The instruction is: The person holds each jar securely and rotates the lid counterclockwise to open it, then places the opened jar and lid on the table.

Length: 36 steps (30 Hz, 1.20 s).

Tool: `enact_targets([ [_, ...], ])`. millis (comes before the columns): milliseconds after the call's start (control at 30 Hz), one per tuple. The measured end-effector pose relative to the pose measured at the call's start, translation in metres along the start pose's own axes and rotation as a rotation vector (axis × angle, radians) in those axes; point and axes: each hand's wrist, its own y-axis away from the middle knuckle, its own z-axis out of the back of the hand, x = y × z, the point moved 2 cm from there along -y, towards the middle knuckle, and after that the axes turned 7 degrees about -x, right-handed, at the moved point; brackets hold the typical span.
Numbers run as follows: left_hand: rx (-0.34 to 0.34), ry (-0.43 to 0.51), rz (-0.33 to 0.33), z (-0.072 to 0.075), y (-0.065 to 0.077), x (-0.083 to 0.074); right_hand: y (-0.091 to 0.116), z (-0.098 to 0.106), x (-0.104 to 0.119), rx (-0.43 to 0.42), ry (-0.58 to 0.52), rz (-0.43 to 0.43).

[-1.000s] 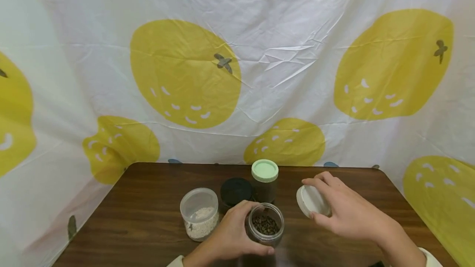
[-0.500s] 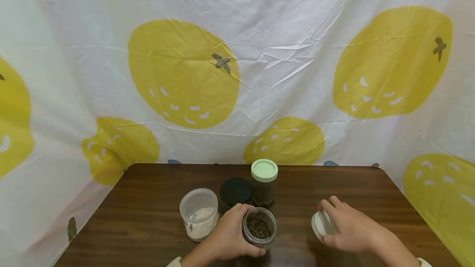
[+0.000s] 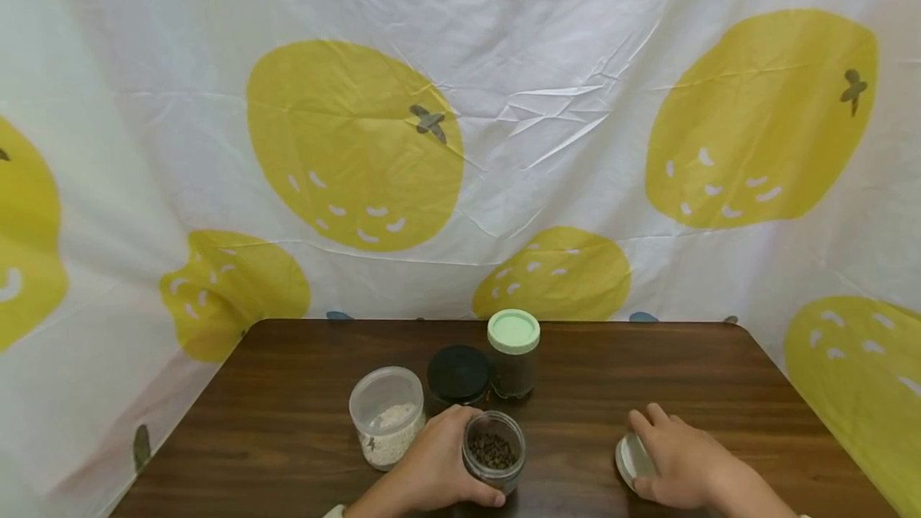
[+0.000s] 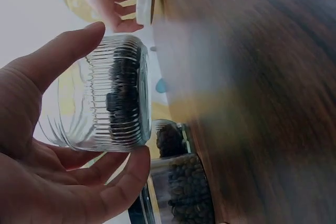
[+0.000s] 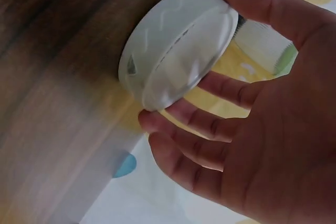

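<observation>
Glass divides from plastic across a brown table (image 3: 576, 390): an open jar (image 3: 492, 451), dark bits low inside, sits in a person's left hand (image 3: 435, 462), its white lid (image 3: 633, 462) well apart to the right. Thumb on the near side and fingers on the far side grip the jar from its left; in the left wrist view its base appears held off the tabletop, its long axis close to upright. At the near right, the right hand (image 3: 687, 458) pinches the lid by its rim, face roughly level with the table; whether the two touch cannot be told. Jar and lid lie about equally near. Left of the jar stands a tub (image 3: 386, 426); beyond it, a black-topped jar (image 3: 458, 374) and a green-topped jar (image 3: 514, 350).
</observation>
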Motion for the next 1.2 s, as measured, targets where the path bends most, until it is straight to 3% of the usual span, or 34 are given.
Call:
enact_targets([
  [233, 0.007, -0.006, 0.007, -0.001, -0.003, 0.003, -0.002, -0.007, -0.002, 0.021, 0.014, -0.054],
  [633, 0.042, -0.05, 0.093, 0.002, 0.007, 0.005, 0.0, -0.009, -0.004, -0.018, 0.045, -0.04],
  [900, 0.079, -0.077, 0.067, 0.015, 0.02, 0.014, -0.001, -0.005, -0.002, -0.061, 0.082, 0.016],
  [1200, 0.11, -0.025, 0.125, 0.038, 0.039, 0.023, 0.001, -0.001, 0.004, -0.116, 0.056, 0.083],
])
